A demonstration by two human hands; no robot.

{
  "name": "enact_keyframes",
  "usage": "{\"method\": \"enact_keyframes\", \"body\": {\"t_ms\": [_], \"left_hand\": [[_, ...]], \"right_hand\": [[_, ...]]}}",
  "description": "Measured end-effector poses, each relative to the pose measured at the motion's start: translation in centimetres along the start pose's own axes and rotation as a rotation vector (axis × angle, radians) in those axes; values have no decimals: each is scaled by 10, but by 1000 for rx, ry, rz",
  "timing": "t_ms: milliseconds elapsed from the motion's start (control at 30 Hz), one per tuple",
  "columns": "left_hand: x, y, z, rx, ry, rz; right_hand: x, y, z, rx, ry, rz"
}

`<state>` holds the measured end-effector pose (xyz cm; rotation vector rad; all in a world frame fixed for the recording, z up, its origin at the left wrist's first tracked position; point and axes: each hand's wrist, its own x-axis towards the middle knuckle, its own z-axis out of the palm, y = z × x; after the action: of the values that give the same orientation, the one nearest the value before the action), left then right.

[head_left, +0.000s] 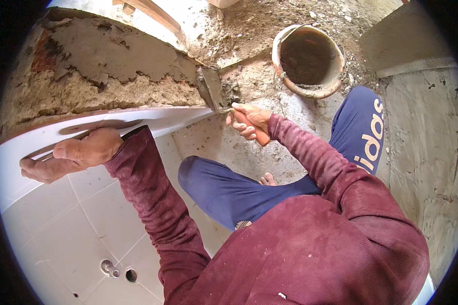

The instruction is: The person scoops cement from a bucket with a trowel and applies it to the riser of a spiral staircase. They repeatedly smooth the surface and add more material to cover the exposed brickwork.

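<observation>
My right hand (249,122) holds the orange handle (257,131) of a trowel, whose grey blade (209,87) is upright against the end of a rough, mortar-covered ledge (112,63). A narrow white tiled strip (175,117) runs along the ledge's lower side. My left hand (79,152) lies against this white surface at the left, fingers extended and slightly bent, holding no tool. Below it is white square wall tiling (89,229) with a metal fitting (109,268) and a round hole (131,275).
A dirty bucket (308,87) stands on the rubble-strewn floor (249,40) ahead, right of the trowel. A wooden piece (155,15) is at the top. A grey plastered surface (420,178) lines the right side. My bent knees and a bare foot (268,179) are below my hands.
</observation>
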<state>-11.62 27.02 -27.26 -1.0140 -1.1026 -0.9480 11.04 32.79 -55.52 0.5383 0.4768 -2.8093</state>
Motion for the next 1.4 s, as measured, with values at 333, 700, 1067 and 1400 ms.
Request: {"method": "enact_keyframes", "body": {"t_ms": [333, 700, 1067, 1400], "left_hand": [[6, 9, -4, -46, -23, -72], [-3, 5, -5, -77, -18, -93], [-3, 1, -5, -119, -72, -112], [-7, -4, -3, -105, -1, -83]], "right_hand": [[-44, 36, 54, -349, 197, 2], [-79, 5, 29, -28, 175, -23], [-76, 0, 29, -342, 317, 146], [-78, -17, 25, -507, 284, 121]]}}
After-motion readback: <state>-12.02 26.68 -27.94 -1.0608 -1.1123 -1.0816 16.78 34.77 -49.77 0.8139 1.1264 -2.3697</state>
